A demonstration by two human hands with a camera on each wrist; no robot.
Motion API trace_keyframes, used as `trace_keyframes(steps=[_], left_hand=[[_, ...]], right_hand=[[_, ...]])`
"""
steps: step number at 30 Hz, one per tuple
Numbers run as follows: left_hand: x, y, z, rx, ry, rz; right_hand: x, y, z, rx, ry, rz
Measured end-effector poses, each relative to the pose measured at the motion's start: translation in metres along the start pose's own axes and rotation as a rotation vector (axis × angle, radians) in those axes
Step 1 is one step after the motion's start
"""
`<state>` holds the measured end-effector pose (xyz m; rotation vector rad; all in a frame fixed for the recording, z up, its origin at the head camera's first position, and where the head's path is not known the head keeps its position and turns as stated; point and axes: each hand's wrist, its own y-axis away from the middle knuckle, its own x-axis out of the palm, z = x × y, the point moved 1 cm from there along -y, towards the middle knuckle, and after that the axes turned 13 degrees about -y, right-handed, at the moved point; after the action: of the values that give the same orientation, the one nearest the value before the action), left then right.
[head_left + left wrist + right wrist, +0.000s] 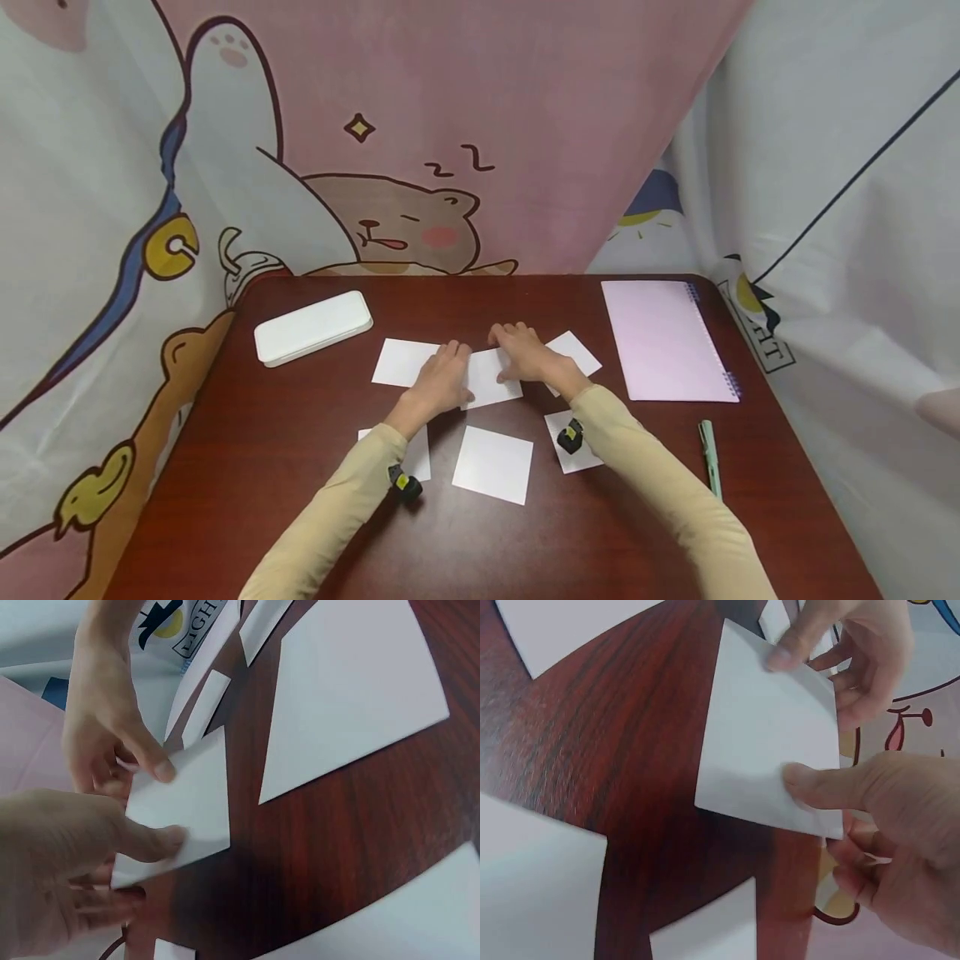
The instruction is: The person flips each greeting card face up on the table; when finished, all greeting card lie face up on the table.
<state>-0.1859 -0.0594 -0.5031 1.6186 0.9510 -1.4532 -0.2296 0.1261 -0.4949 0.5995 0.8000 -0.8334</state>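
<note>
Both hands hold one square white sheet of paper (pixel 491 377) by its two sides, toward the far part of the table. The left hand (pixel 441 379) pinches its left side, thumb on top and fingers beneath. On the opposite side, the right hand (pixel 525 356) grips the sheet the same way. Both wrist views show the thumbs lying on the paper (pixel 184 795) (pixel 769 727), which looks nearly flat and lifted a little. Around it lie several other white sheets, including one (pixel 492 465) nearer the person and one (pixel 405 362) at the left, partly behind the left hand.
A white case (pixel 313 327) lies at the back left of the brown table (pixel 225 500). To the right are a pale pink spiral notebook (pixel 667 342) and a green pen (pixel 709 458), partly hidden by the right sleeve. Printed curtains (pixel 480 100) hang behind and beside the table.
</note>
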Motion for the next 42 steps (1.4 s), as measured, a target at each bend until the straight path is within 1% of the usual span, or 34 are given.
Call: trace_keyframes(steps=[2,5,9,12,14,16,19,22,26,32,38,40,42], left_hand=[[-0.002,0.000,0.002,0.021,0.036,-0.069],[-0.007,0.001,0.006,0.067,0.102,-0.190],[-0.016,0.002,0.011,0.155,0.152,-0.341],[-0.022,0.003,0.013,0.213,0.144,-0.394],[-0.022,0.003,0.014,0.234,0.124,-0.383],[-0.020,0.003,0.014,0.243,0.121,-0.334],[-0.014,0.002,0.014,0.230,0.126,-0.246],[-0.007,-0.001,0.014,0.207,0.138,-0.198],[0.003,-0.005,0.016,0.190,0.129,-0.179],[0.015,-0.010,0.019,0.168,0.129,-0.145],[0.016,-0.009,0.019,0.136,0.130,-0.132],[0.014,-0.009,0.018,0.134,0.121,-0.136],[0.011,-0.010,0.015,0.143,0.114,-0.155]], right_hand=[[-0.005,0.008,-0.001,-0.044,-0.004,-0.059],[-0.015,0.020,0.000,-0.136,-0.001,-0.136],[-0.026,0.034,0.004,-0.260,0.010,-0.227],[-0.030,0.041,0.006,-0.322,0.045,-0.280],[-0.028,0.044,0.005,-0.346,0.060,-0.300],[-0.023,0.045,0.003,-0.350,0.057,-0.305],[-0.011,0.045,-0.004,-0.328,0.048,-0.291],[0.000,0.043,-0.012,-0.287,0.041,-0.276],[0.011,0.038,-0.021,-0.247,0.029,-0.283],[0.021,0.034,-0.028,-0.217,0.035,-0.273],[0.024,0.034,-0.030,-0.194,0.017,-0.250],[0.021,0.035,-0.032,-0.190,0.000,-0.245],[0.013,0.038,-0.034,-0.185,-0.012,-0.245]])
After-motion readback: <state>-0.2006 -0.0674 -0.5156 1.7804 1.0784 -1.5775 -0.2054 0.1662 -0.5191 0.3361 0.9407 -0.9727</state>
